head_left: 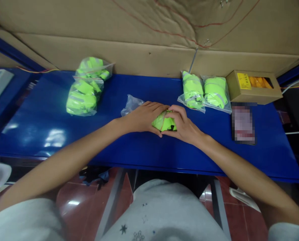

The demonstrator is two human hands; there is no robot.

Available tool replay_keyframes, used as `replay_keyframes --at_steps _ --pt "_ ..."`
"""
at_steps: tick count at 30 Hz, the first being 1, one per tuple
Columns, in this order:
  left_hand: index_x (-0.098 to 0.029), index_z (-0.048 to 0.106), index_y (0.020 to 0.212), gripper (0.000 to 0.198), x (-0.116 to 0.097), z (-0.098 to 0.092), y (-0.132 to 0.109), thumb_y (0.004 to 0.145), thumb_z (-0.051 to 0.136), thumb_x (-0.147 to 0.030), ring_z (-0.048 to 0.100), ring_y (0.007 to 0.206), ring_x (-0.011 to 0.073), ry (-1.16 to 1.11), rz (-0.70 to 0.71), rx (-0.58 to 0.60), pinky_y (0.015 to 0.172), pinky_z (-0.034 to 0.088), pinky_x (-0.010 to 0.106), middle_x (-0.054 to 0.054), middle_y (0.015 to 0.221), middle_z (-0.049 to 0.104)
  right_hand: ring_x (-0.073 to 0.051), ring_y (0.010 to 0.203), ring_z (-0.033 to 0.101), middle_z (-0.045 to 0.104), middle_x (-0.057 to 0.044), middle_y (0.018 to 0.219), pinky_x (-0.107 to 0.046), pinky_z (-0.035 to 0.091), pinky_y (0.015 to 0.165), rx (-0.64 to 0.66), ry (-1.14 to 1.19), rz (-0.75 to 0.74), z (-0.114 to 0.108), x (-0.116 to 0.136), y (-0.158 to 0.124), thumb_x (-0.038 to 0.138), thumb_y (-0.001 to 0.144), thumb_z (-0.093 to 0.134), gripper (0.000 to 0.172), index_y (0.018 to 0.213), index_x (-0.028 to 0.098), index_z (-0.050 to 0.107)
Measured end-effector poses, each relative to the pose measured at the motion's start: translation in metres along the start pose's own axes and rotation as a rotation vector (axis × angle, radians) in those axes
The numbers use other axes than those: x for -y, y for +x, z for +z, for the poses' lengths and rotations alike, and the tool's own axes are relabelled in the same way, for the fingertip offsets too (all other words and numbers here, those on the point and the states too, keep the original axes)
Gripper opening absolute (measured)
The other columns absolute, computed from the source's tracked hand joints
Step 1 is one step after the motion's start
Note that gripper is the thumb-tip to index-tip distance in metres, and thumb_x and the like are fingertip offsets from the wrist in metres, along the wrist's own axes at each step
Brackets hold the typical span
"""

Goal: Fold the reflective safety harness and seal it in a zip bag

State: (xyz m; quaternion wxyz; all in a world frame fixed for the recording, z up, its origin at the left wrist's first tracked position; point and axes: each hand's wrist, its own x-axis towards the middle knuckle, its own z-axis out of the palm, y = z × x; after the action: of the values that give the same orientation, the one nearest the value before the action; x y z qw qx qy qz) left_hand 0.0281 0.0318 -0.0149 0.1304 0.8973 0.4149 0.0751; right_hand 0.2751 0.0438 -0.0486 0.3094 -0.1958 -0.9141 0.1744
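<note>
Near the middle of the blue table, a neon-green fabric bundle (166,123) is held between my two hands. My left hand (145,116) is closed over its left side, fingers together across the top and thumb at the near edge. On the right, my right hand (183,126) grips it with bent fingers above and the thumb below. Some dark bits show at the bundle's lower right, and my hands hide much of the rest. A clear plastic bag (131,104) sticks out behind my left hand; whether the bundle is inside it I cannot tell.
Bagged neon-green bundles with grey stripes lie at left (81,98) and at back right (216,92). Beside the right ones stands a cardboard box (236,92) with orange contents, and a blurred-out phone-like object (243,124). Cardboard (139,57) lines the table's back edge.
</note>
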Motion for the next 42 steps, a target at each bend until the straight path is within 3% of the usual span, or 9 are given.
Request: replay_keyframes --at_steps 3,6,11,13,16,28,33,38,42 --pt "-0.015 0.05 0.154 0.111 0.0 0.001 0.002 0.068 0.093 -0.071 0.058 0.141 0.0412 -0.005 -0.012 -0.018 0.118 0.041 0.047 0.021 0.149 0.063 -0.034 0.138 0.058 0.055 -0.021 0.141 -0.054 0.057 0.11 0.013 -0.03 0.052 -0.003 0.001 0.001 0.051 0.097 0.073 0.056 0.137 0.019 0.05" --pt "-0.017 0.045 0.159 0.114 0.003 0.002 -0.003 0.07 0.09 -0.073 0.057 0.143 0.0414 -0.009 -0.046 -0.046 0.12 0.04 0.049 0.022 0.153 0.06 -0.037 0.147 0.053 0.057 -0.021 0.149 -0.06 0.048 0.12 0.125 -0.079 0.056 -0.01 0.005 -0.002 0.049 0.099 0.072 0.059 0.145 0.019 0.051" --pt "-0.019 0.04 0.163 0.112 0.014 0.0 -0.02 0.077 0.085 -0.074 0.053 0.148 0.0402 0.039 -0.088 -0.042 0.122 0.039 0.049 0.021 0.159 0.056 -0.036 0.156 0.045 0.04 -0.02 0.171 -0.063 0.042 0.125 0.235 -0.15 0.024 -0.014 0.009 -0.01 0.038 0.107 0.062 0.06 0.162 0.024 0.042" --pt "-0.019 0.044 0.162 0.109 0.017 0.0 -0.024 0.078 0.084 -0.076 0.055 0.146 0.0401 0.055 -0.093 -0.057 0.122 0.04 0.048 0.021 0.157 0.058 -0.036 0.155 0.046 0.036 -0.021 0.171 -0.061 0.048 0.12 0.218 -0.133 0.057 -0.011 0.008 -0.01 0.034 0.108 0.06 0.057 0.162 0.025 0.044" --pt "-0.015 0.049 0.158 0.107 0.016 0.004 -0.025 0.076 0.086 -0.074 0.06 0.14 0.0403 0.073 -0.079 -0.118 0.118 0.044 0.048 0.021 0.151 0.063 -0.035 0.145 0.058 0.051 -0.021 0.159 -0.055 0.058 0.111 0.199 -0.118 0.109 -0.006 0.005 -0.007 0.029 0.109 0.057 0.049 0.158 0.024 0.052" --pt "-0.005 0.056 0.147 0.106 -0.023 0.009 0.011 0.076 0.082 -0.078 0.069 0.126 0.0424 0.178 -0.002 -0.273 0.107 0.05 0.049 0.027 0.138 0.07 -0.028 0.128 0.069 0.07 -0.012 0.136 -0.044 0.059 0.105 -0.051 0.066 0.164 -0.007 0.006 -0.004 0.015 0.101 0.056 0.035 0.134 0.026 0.058" --pt "-0.005 0.046 0.156 0.112 -0.025 0.002 0.019 0.076 0.088 -0.07 0.064 0.135 0.0426 0.169 0.058 -0.206 0.113 0.047 0.051 0.027 0.145 0.065 -0.028 0.108 0.076 0.072 -0.013 0.13 -0.038 0.063 0.086 -0.029 0.021 0.232 -0.019 -0.002 -0.008 0.025 0.099 0.068 0.042 0.138 0.021 0.053" --pt "-0.006 0.034 0.162 0.126 -0.007 -0.005 0.0 0.069 0.094 -0.066 0.055 0.144 0.0424 0.185 0.046 -0.129 0.124 0.039 0.054 0.027 0.154 0.057 -0.031 0.128 0.07 0.066 -0.018 0.147 -0.044 0.059 0.105 0.12 -0.126 0.027 -0.029 -0.008 -0.007 0.042 0.107 0.062 0.046 0.145 0.017 0.061" --pt "-0.009 0.047 0.153 0.107 0.008 -0.011 -0.01 0.075 0.09 -0.067 0.062 0.136 0.0401 0.246 0.069 -0.046 0.119 0.046 0.051 0.023 0.143 0.065 -0.034 0.131 0.067 0.069 -0.019 0.147 -0.052 0.056 0.11 0.213 -0.266 -0.048 -0.023 -0.003 -0.006 0.041 0.11 0.054 0.049 0.149 0.012 0.061"
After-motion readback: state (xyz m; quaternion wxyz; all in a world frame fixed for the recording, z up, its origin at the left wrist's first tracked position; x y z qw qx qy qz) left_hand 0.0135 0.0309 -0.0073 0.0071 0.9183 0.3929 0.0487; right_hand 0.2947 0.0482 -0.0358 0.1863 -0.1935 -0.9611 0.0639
